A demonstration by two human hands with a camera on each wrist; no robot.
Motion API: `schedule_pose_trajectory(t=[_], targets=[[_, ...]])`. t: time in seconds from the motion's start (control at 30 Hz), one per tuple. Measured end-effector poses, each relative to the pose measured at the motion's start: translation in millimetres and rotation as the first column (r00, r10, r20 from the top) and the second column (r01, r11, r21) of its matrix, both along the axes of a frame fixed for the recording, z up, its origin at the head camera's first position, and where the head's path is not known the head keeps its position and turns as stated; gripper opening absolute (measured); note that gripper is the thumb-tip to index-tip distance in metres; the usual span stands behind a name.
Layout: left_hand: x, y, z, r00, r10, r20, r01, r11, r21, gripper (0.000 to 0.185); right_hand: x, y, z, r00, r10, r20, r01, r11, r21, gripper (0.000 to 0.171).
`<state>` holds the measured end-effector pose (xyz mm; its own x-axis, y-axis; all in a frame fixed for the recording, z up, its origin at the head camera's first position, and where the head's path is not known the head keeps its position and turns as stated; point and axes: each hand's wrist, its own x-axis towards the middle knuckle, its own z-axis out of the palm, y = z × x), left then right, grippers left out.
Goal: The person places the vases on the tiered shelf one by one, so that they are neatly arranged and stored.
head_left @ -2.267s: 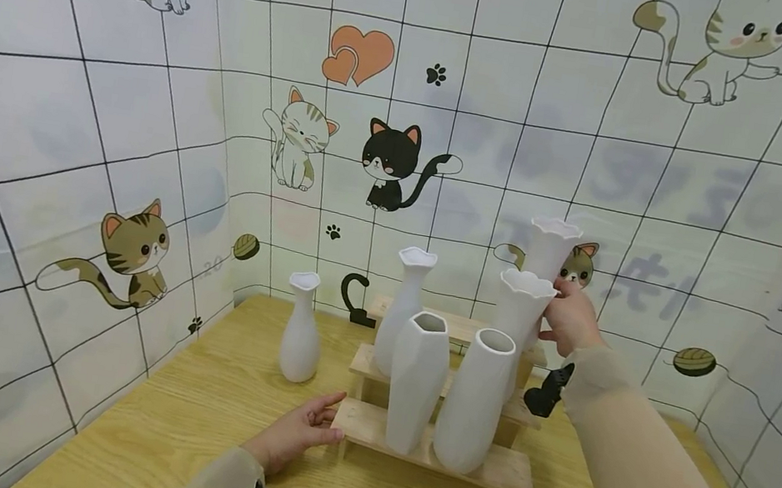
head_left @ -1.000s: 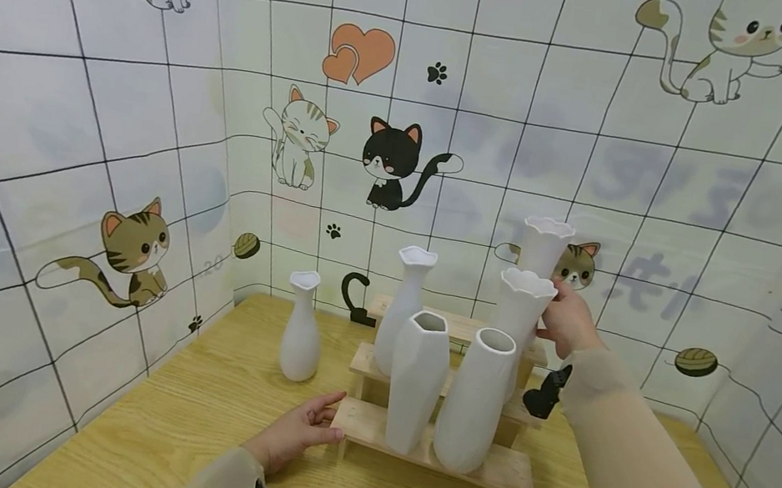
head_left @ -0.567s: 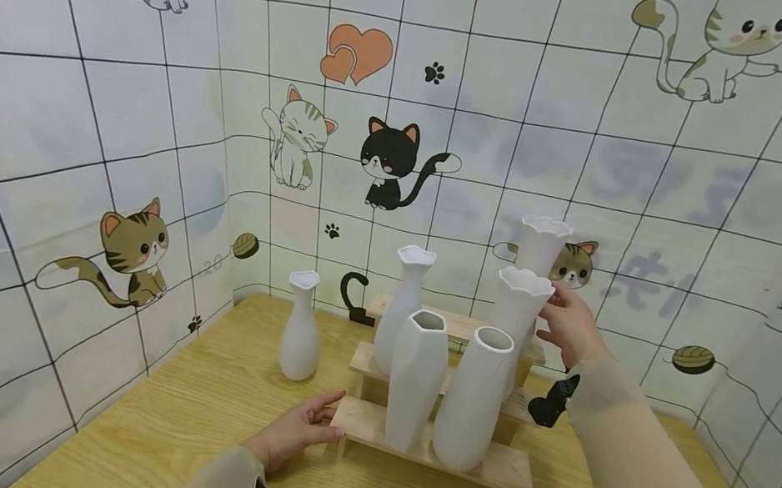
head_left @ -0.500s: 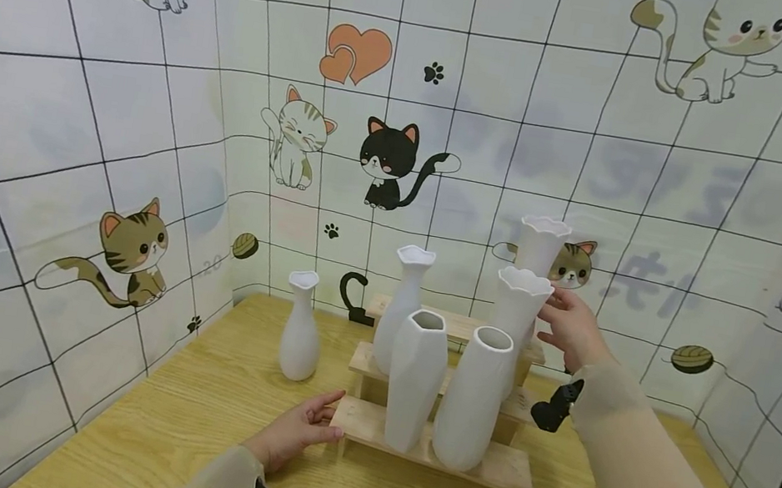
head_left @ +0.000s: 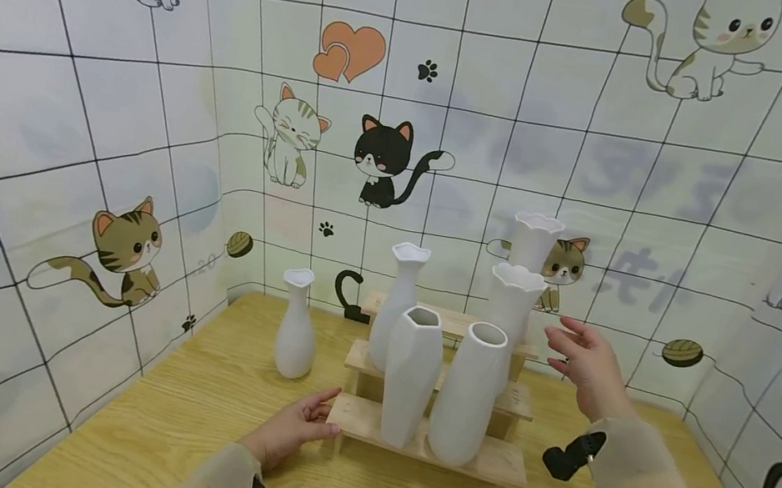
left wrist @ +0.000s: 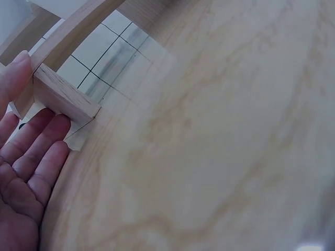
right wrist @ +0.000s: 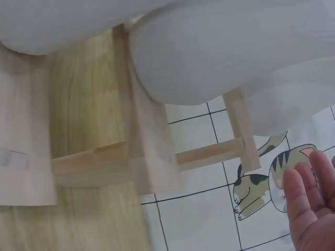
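Note:
A stepped wooden display stand [head_left: 365, 419] carries several white vases. On its lowest step are a faceted vase [head_left: 410, 382] and a round-mouthed vase [head_left: 465, 398]. A slim-necked vase [head_left: 397, 304] and a scalloped-rim vase [head_left: 515, 296] occupy the middle step. Another scalloped vase [head_left: 536, 240] stands highest at the back, its lower part hidden. My left hand [head_left: 290, 431] holds the left end of the lowest step, thumb at the board and fingers by the leg [left wrist: 68, 97]. Right of the stand, my right hand [head_left: 588, 370] hovers apart from the vases, fingers loosely extended and holding nothing.
One more slim-necked white vase [head_left: 297, 331] stands on the wood-grain table [head_left: 203, 385], left of the stand. Walls with printed cats and grid lines [head_left: 481, 148] close in the table's back and sides.
My right hand has let go of the rear scalloped vase and drawn away to the right and downward. That vase shifted slightly left earlier. My left hand stays on the stand.

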<state>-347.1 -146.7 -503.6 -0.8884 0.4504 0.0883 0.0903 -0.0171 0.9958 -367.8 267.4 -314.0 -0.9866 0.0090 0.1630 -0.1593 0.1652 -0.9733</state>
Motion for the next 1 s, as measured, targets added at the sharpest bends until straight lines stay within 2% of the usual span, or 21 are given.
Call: schedule_pose_trajectory(t=[0.17, 0.33, 0.5, 0.57, 0.63, 0.73, 0.83, 1.0], targets=[[0.0, -0.8, -0.6, 1.0, 0.007, 0.004, -0.006, 1.0, -0.019, 0.073, 12.7, 5.8, -17.3, 0.999, -0.049, 0.001, 0.049, 0.998, -0.042, 0.071], [0.9, -1.6, -0.2, 1.0, 0.004, 0.002, -0.004, 1.0, -0.03, 0.073, 24.8, 9.8, -40.6, 0.999, -0.03, 0.03, 0.032, 0.997, -0.074, 0.069], [1.3, -1.9, -0.2, 1.0, 0.0, 0.013, 0.001, 1.0, -0.03, 0.073, 31.4, 12.2, -76.2, 0.999, -0.003, 0.048, 0.006, 0.998, -0.058, 0.069], [1.4, -2.0, -0.1, 1.0, -0.006, 0.013, 0.006, 1.0, -0.025, 0.073, 28.4, 16.6, -95.2, 0.999, 0.013, 0.038, -0.009, 0.994, -0.106, 0.06], [1.8, -1.8, 0.5, 1.0, -0.007, 0.011, 0.008, 1.0, -0.02, 0.073, 29.4, 17.2, -106.2, 0.998, 0.026, 0.056, -0.018, 0.991, -0.131, 0.06], [2.4, -1.2, 1.5, 1.0, -0.008, 0.007, 0.008, 1.0, -0.014, 0.073, 34.8, 14.3, -115.3, 0.995, 0.017, 0.1, -0.002, 0.989, -0.145, 0.064], [2.5, -0.7, 1.7, 1.0, -0.009, 0.005, 0.009, 1.0, -0.008, 0.073, 47.1, 5.8, -113.4, 0.982, -0.015, 0.187, 0.035, 0.994, -0.103, 0.075], [1.3, 0.4, 2.1, 1.0, -0.011, 0.006, 0.011, 1.0, 0.002, 0.072, 58.2, 0.5, -118.9, 0.968, -0.006, 0.25, 0.034, 0.994, -0.105, 0.068]])
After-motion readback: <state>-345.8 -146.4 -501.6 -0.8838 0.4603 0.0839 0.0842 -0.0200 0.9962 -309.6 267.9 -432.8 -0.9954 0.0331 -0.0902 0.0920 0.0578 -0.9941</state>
